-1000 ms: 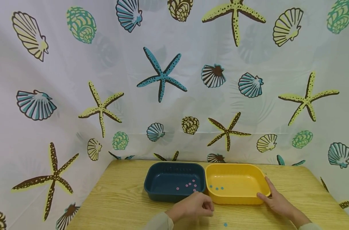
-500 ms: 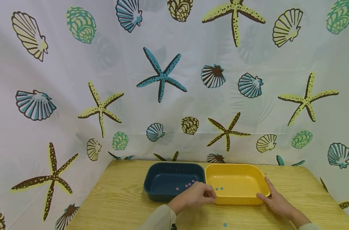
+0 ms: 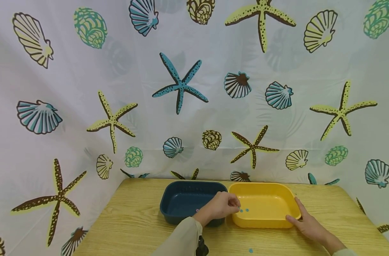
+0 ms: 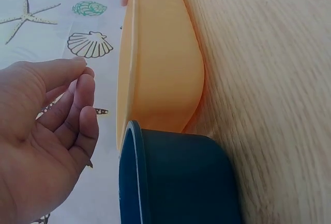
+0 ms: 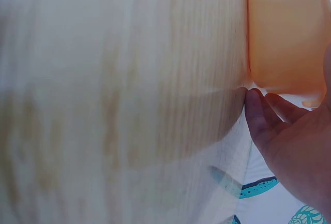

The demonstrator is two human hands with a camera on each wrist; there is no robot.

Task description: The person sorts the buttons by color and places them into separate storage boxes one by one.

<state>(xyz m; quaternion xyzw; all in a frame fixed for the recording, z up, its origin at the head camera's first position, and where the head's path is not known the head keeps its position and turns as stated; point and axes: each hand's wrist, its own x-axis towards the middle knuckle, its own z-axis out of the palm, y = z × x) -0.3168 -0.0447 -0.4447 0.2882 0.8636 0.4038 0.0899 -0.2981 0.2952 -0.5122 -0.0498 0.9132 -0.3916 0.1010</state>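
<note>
My left hand [image 3: 222, 205] is over the yellow tub's left rim, thumb and forefinger tips pinched together. A small blue button shows at the fingertips in the head view; the left wrist view hides most of it. Two more blue buttons [image 3: 247, 210] lie on the floor of the yellow tub [image 3: 268, 223], just beyond those fingertips. My right hand [image 3: 313, 224] holds the tub's near right corner, its thumb at the front rim and its fingers along the outer side. A pink button [image 3: 197, 210] shows in the dark blue tub [image 3: 172, 217], partly behind my left wrist.
Another blue button [image 3: 251, 250] lies on the wooden table [image 3: 133, 227] in front of the yellow tub. Both tubs stand side by side near the table's back edge. A curtain [image 3: 207, 117] printed with shells and starfish hangs behind and around.
My left hand has moved up and away from me, from in front of the tubs to over the yellow tub's rim, now covering most of the pink buttons. My right hand stays put.
</note>
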